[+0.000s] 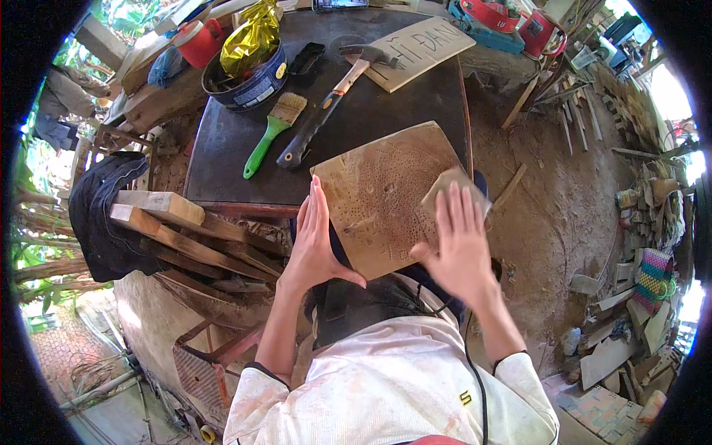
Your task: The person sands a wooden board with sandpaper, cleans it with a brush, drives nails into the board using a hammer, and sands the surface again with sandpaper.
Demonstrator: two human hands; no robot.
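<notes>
A squarish wooden board (386,200), its face dotted with rows of small pits and fine dust, lies tilted across my lap against the table's near edge. My left hand (315,248) braces its left corner, fingers straight along the left edge and thumb stretched by the lower edge; the hand is open. On the board's right side my right hand (461,241) lies flat and open, slightly blurred. Under those fingers is a tan sheet (449,187) that looks like sandpaper, partly hidden by the hand and reaching past the board's right edge.
On the dark table (400,107) lie a hammer (326,111), a green-handled brush (274,130), a black object (306,58) and a lettered board (415,52). A round tin (248,85) holds gold foil. Wooden beams (170,211) jut at left; scrap wood (612,356) lies right.
</notes>
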